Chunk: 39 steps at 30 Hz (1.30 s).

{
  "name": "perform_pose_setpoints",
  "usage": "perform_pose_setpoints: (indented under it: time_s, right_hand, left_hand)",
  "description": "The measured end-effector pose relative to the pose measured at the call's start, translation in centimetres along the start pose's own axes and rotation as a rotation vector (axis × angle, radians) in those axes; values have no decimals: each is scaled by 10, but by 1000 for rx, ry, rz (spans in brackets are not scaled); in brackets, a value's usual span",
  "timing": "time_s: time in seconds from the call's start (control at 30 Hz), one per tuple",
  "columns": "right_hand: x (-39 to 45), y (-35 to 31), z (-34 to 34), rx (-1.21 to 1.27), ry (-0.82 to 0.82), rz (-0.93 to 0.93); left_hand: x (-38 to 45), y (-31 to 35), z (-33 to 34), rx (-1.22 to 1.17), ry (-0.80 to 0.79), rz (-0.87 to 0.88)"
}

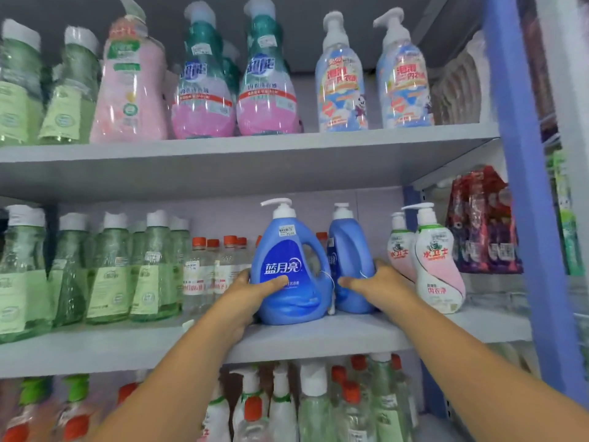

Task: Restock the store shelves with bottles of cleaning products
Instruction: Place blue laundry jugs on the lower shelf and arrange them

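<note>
Two blue pump bottles of laundry detergent stand upright on the middle shelf [318,338]. The nearer blue bottle [287,250] faces me with its label forward, and my left hand [255,291] grips its lower left side. The second blue bottle [349,250] stands just right of it, turned sideways, with my right hand [373,282] wrapped around its lower right side. Both bottles rest on the shelf surface and nearly touch each other.
Green bottles [111,269] and red-capped clear bottles [216,269] fill the shelf to the left. White-and-pink pump bottles [436,260] stand close on the right. The upper shelf [223,154] carries pink and blue bottles. A blue upright post [526,186] bounds the right side.
</note>
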State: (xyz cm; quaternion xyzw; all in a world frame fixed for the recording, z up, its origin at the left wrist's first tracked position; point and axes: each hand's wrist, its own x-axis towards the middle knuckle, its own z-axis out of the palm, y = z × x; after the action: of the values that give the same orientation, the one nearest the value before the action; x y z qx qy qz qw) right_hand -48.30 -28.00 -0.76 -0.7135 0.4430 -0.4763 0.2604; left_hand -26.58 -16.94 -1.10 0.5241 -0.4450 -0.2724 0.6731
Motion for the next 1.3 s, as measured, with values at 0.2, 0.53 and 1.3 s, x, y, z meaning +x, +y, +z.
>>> perform_pose_setpoints:
  time_s: [0.2,0.53,1.3]
  right_hand:
    - [-6,-2,-7,18,-11,7]
    - [-29,-14,-42,6,-7,-118]
    - [-160,-17,-88,347,-59,-261]
  left_hand:
    - [-3,-1,-3,-26,-35,39]
    - [-19,4,-7,-33,-36,102]
    - [-184,23,-18,-3,182,310]
